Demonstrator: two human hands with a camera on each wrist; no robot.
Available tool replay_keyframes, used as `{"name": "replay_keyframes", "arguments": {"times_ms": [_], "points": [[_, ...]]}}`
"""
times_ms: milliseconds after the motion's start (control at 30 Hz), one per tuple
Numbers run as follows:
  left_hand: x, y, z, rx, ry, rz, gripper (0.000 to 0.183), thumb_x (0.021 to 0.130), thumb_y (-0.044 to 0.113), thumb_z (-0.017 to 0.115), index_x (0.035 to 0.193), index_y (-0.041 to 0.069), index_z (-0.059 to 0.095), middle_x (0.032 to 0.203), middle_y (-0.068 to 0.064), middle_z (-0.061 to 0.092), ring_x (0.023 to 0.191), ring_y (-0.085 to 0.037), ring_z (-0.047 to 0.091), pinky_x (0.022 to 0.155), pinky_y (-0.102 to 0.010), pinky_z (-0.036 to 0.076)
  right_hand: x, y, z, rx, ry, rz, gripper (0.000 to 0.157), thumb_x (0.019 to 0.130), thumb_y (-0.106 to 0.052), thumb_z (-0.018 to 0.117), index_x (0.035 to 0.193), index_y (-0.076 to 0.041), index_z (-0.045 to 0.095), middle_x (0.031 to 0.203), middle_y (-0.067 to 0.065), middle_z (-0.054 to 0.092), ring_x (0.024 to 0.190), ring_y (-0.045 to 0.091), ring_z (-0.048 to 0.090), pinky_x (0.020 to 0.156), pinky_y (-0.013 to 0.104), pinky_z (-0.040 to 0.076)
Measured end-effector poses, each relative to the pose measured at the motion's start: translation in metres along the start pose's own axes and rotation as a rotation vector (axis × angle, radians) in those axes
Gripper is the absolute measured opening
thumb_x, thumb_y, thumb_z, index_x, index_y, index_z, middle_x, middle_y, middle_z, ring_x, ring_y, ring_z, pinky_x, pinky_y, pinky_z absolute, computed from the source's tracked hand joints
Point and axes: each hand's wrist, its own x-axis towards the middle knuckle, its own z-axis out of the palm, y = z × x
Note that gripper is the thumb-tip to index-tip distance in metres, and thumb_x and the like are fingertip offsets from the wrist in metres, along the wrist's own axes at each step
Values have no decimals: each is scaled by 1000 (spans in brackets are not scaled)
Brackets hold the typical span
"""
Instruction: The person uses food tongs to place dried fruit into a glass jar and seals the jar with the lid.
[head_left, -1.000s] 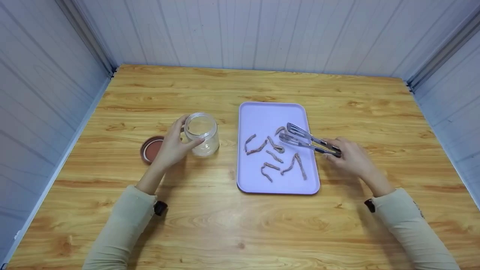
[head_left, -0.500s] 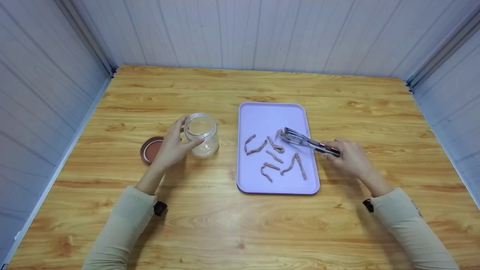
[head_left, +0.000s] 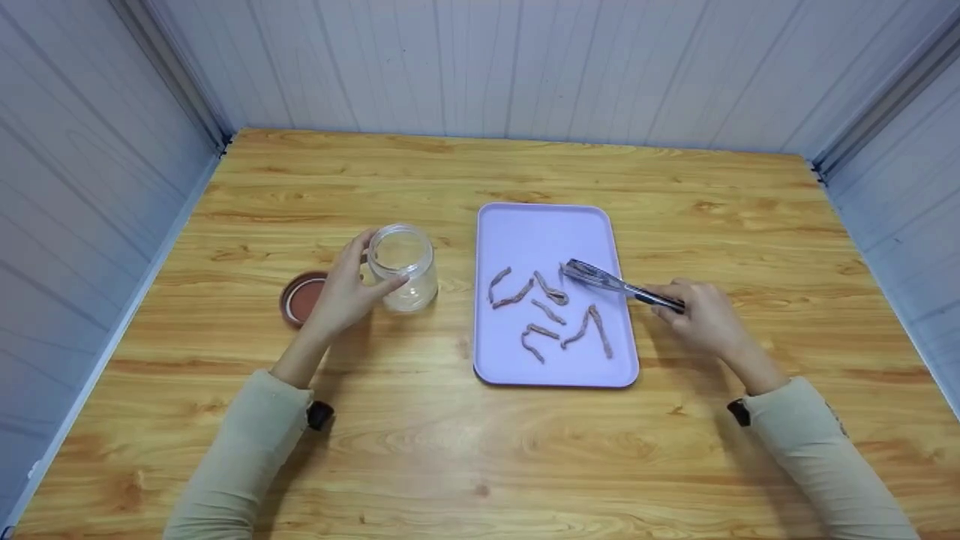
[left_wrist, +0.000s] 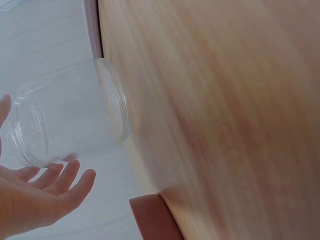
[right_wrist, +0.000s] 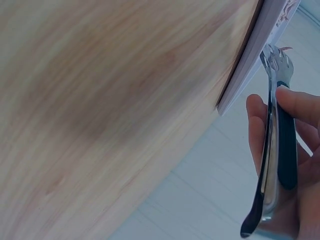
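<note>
My left hand holds a clear jar near its open mouth, thumb at the front of the rim and fingers round the far side. The jar stands upright on the table. My right hand grips metal tongs with dark handles; in the right wrist view the thumb presses on the tongs' handle. The tips of the tongs are closed together low over the lilac tray, with the end of a brown strip showing at them. Several brown, wrinkled strips, like dried meat, lie on the tray.
A reddish-brown lid lies left of the jar, partly hidden by my left hand. The wood-grain table is bounded by pale panel walls at the back and both sides.
The tongs' arms have come together around the strip at the tray's upper right, their tips dipping slightly toward it. My left hand and the jar stay in place.
</note>
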Motion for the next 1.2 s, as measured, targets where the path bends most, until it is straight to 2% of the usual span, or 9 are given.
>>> {"name": "replay_keyframes", "arguments": {"times_ms": [333, 667, 1200], "points": [[2, 0, 0, -9, -2, 9, 79, 73, 39, 70, 133, 5, 32, 130, -12, 37, 115, -28, 36, 93, -46, 31, 2, -1, -10, 41, 11, -4, 25, 74, 0, 68, 99, 0, 67, 72, 4, 58, 53, 14, 41, 46, 27, 33], [1, 1, -1, -6, -6, -8, 80, 73, 40, 69, 134, 6, 31, 131, -12, 36, 115, -28, 36, 92, -46, 32, 10, -9, -31, 35, 22, -28, 22, 76, -2, 67, 98, -1, 67, 68, 0, 56, 48, 10, 37, 41, 24, 31], [1, 1, -1, -12, -10, -1, 80, 73, 39, 70, 134, 5, 31, 131, -12, 36, 115, -27, 36, 93, -44, 32, 49, -48, -65, 28, -49, -77, 23, 83, -9, 62, 105, -4, 65, 73, 2, 59, 47, 11, 38, 41, 24, 32]]}}
